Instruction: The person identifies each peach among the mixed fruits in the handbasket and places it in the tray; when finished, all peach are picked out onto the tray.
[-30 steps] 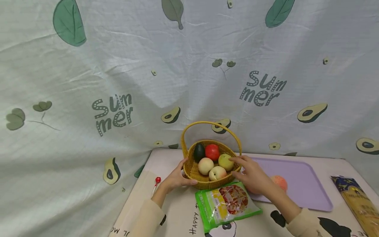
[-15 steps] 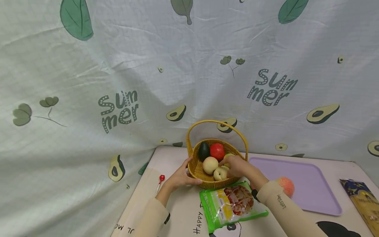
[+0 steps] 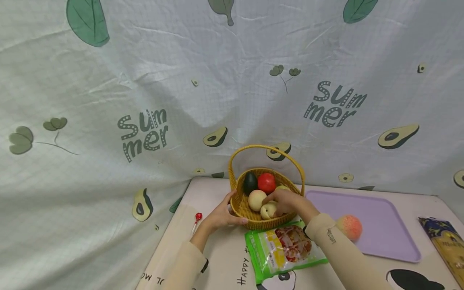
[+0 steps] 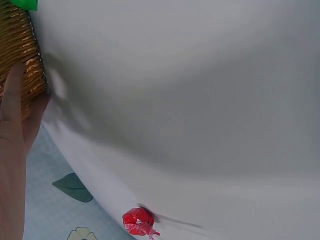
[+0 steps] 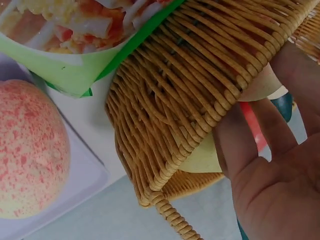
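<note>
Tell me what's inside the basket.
The basket holds a dark green fruit, a red fruit, a round pale fruit, a dimpled pale fruit and a yellowish fruit. The right hand partly covers the last two; anything beneath the fruit is hidden.

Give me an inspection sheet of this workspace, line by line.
Surface: pale printed tabletop.
Job's things: golden-brown wicker basket holding a dark green oval fruit, round red fruit, two round cream fruits and a yellow-green fruit.
Clutter: green plastic food packet before the basket; purple rectangular tray bearing a round pink-orange fruit; red-wrapped lollipop; navy-and-gold packet.
Grips: left grip, a bare hand, rests against the basket's side; right grip, also bare, is among the fruit; whether it holds any is unclear.
Cables: nothing seen.
Surroundings: grey-white cloth printed with leaves and avocados.
</note>
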`<control>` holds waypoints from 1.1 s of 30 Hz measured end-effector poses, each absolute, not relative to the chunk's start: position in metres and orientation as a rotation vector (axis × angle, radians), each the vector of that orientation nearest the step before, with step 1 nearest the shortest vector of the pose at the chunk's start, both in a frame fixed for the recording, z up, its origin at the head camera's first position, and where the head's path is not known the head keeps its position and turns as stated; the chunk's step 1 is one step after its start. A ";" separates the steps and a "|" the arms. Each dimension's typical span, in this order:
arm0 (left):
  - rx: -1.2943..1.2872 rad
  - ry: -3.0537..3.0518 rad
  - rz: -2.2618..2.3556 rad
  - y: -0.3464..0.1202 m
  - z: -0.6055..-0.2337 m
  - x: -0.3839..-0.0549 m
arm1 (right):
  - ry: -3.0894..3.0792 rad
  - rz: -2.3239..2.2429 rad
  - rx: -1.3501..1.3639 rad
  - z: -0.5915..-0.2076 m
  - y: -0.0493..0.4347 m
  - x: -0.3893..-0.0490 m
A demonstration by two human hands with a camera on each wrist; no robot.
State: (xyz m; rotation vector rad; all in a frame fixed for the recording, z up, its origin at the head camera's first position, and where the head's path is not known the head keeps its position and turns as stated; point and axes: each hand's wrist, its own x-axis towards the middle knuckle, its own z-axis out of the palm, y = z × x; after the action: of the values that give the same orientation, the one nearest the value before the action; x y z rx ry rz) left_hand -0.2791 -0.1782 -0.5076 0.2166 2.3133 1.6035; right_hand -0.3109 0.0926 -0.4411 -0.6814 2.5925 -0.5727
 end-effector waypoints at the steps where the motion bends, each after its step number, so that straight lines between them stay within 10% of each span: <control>1: 0.216 2.313 1.603 -0.179 -0.507 -0.280 | 2.587 -0.573 -0.683 -0.441 0.092 -0.311; 33: 0.204 2.364 1.542 -0.177 -0.507 -0.277 | 2.566 -0.900 -0.835 -0.465 0.101 -0.315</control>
State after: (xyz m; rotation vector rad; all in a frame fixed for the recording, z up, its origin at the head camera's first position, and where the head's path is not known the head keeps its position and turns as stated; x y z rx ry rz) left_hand -0.2767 -0.1771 -0.5069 0.2037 2.3640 1.5418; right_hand -0.3151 0.1008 -0.4645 -0.8346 2.5661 -0.8997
